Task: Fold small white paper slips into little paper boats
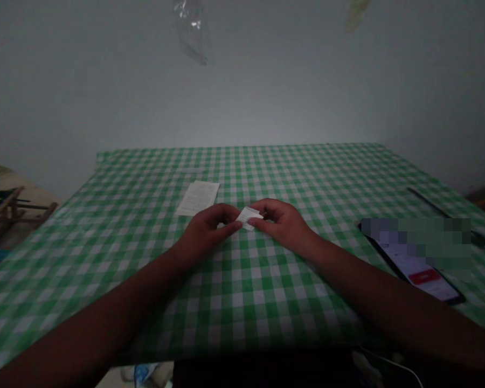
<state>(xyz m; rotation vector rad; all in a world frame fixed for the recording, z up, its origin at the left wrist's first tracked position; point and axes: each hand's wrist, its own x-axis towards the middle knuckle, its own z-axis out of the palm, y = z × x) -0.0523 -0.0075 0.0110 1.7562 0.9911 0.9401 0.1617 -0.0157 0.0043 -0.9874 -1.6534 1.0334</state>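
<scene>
A small piece of white paper (248, 216), seemingly folded, is pinched between my two hands just above the checked cloth. My left hand (208, 227) grips its left edge between thumb and fingers. On the other side, the thumb of my right hand (282, 220) presses on the paper's right part, with the fingers curled behind it. Faint print shows on the paper, too small to read. Behind my left hand, a flat printed sheet or small stack of sheets (199, 198) lies on the table.
A green and white checked cloth (267, 291) covers the table. To the right lies a phone (422, 277) with a lit screen, partly blurred out, near a dark thin rod (428, 201). A pale wall (267, 86) with a clear plastic bag (192, 29) stands behind.
</scene>
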